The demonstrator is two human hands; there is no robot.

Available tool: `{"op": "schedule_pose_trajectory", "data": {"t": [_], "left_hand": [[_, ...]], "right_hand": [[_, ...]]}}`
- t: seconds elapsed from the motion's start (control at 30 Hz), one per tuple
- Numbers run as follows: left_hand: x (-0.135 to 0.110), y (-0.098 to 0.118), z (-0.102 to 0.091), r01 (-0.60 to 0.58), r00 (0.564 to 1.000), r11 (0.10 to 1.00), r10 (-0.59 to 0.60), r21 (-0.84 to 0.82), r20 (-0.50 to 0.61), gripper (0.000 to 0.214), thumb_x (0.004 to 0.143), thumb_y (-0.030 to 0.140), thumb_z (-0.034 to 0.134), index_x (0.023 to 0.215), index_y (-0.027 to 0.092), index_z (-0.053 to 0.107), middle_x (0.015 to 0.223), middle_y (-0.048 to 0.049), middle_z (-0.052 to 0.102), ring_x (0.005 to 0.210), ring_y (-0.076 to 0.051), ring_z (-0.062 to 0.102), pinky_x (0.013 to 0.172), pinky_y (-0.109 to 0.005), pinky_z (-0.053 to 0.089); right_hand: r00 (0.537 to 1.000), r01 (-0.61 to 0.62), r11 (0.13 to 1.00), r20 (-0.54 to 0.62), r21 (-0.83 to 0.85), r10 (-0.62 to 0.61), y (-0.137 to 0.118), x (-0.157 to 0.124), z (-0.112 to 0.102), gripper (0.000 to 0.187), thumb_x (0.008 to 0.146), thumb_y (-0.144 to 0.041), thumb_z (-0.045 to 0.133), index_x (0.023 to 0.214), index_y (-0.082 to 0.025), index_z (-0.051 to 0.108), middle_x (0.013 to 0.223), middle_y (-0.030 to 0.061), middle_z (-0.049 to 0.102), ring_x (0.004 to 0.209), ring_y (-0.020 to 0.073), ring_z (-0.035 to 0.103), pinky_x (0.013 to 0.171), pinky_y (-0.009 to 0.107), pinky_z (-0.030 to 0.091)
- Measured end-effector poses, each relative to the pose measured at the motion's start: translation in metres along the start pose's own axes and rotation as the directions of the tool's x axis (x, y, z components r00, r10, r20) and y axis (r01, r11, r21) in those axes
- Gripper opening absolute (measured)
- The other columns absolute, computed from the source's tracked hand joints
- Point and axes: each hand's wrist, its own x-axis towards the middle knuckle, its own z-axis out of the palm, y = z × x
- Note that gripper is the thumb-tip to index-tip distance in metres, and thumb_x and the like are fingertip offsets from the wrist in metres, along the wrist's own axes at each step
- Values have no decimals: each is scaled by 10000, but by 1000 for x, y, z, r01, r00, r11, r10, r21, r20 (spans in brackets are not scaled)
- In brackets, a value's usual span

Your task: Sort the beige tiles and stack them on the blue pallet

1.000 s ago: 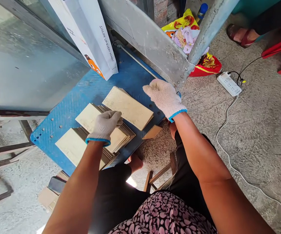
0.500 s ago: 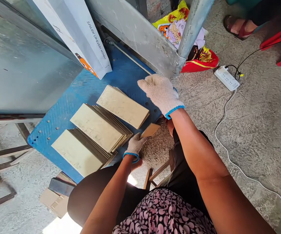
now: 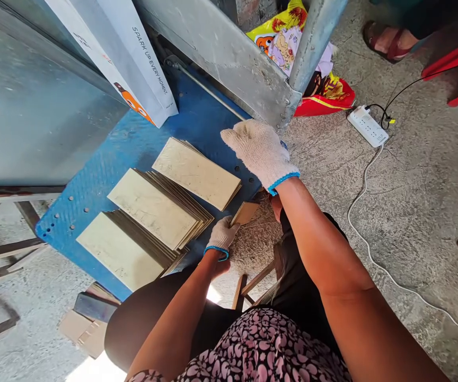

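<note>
My left hand (image 3: 221, 234), in a knitted glove with a blue cuff, grips a small thin brown board (image 3: 245, 213) by its near end, just off the blue tabletop's edge. My right hand (image 3: 257, 147), gloved the same way, is closed around the end of a thin metal rod (image 3: 209, 93); its fingertips are hidden underneath. Between the hands and the machine lie three fanned stacks of thin cream rectangular boards: a far stack (image 3: 197, 172), a middle stack (image 3: 153, 208) and a near stack (image 3: 120, 249). They rest on the blue tabletop (image 3: 94, 175).
A white paper bag (image 3: 149, 69) stands at the table's back, beside a grey metal frame (image 3: 229, 55). A colourful sack (image 3: 324, 101), a white power strip (image 3: 368, 126) and its cable lie on the floor at right. Another person's sandalled foot (image 3: 390, 41) is near a red stool (image 3: 457, 69).
The brown board in my left hand has tilted slightly, its far end shifting. My right hand keeps its hold on the rod. The whole view has shifted a little.
</note>
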Motion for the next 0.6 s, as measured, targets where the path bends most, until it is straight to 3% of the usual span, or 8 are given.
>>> {"op": "schedule_pose_trajectory", "data": {"t": [0.1,0.3,0.47,0.6], "left_hand": [[-8,10,5,-18,999,997,15,69,45,339,794,309,597,1082,178,721,965,-108,739,920,-256,676,742,-296,463],[-19,21,17,0,998,990,8,-142,57,214,781,280,573,816,181,759,655,-27,669,889,-248,676,660,-303,423],[-23,27,11,-7,997,987,20,-159,80,193,765,309,577,717,220,742,551,7,589,833,-247,664,620,-313,421],[-23,29,2,-1,993,994,14,-113,118,224,743,342,569,709,187,728,519,10,536,713,-216,631,586,-297,396]], "right_hand": [[999,21,1000,29,-22,-20,-1,0,-1,456,907,-438,489,574,-216,271,544,-65,290,580,109,241,562,308,199],[996,-28,999,84,-24,30,-2,0,0,429,925,-472,459,609,-228,302,589,-46,328,598,116,306,573,282,257],[992,-74,997,98,-26,77,-6,-2,-3,356,926,-469,460,670,-232,392,628,-33,364,626,130,365,602,276,310],[992,-85,996,90,-21,87,-6,-4,-7,360,922,-473,470,667,-232,389,617,-39,358,618,128,358,602,279,299]]}}
